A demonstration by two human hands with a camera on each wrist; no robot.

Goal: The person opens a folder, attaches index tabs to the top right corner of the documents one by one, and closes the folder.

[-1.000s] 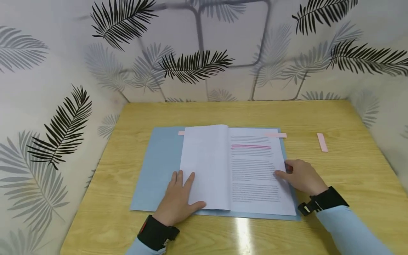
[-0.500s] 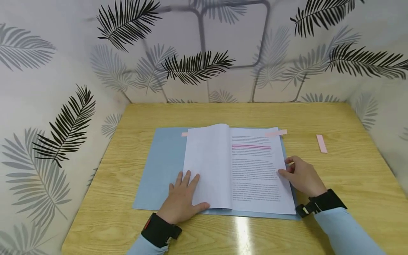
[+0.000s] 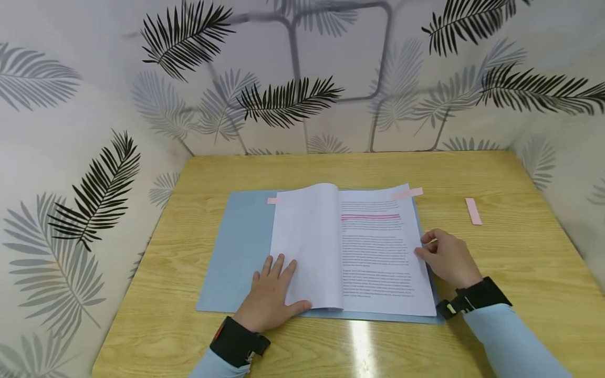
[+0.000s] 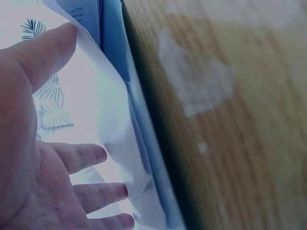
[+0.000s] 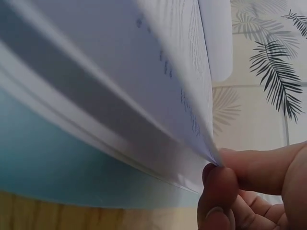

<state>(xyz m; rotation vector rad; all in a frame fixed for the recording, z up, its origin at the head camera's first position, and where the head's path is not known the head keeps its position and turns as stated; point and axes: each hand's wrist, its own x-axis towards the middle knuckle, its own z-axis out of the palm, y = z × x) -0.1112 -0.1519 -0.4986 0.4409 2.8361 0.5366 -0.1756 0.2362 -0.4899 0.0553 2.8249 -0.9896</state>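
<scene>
A booklet of white sheets lies open in a light blue cover (image 3: pixel 236 236). My left hand (image 3: pixel 267 302) rests with spread fingers on the blank left page (image 3: pixel 307 236); the left wrist view shows its thumb (image 4: pixel 53 52) extended over the paper. My right hand (image 3: pixel 449 260) pinches the outer edge of the printed right page (image 3: pixel 378 252) between thumb and finger. In the right wrist view that page (image 5: pixel 168 86) bows up, apart from the sheets below. Pink lines (image 3: pixel 371 216) mark its text near the top. A pink strip (image 3: pixel 406 194) juts from its upper right corner.
Another pink strip (image 3: pixel 272 201) sticks out at the left page's top corner. To the right, a loose pink strip (image 3: pixel 473 211) lies on the wooden table (image 3: pixel 510 236). Leaf-patterned walls (image 3: pixel 350 126) border the table at the back and sides.
The right page's outer edge and top corner have risen, its pink strip tilting upward, as my right hand pulls the edge up slightly. My left hand stays on the left page.
</scene>
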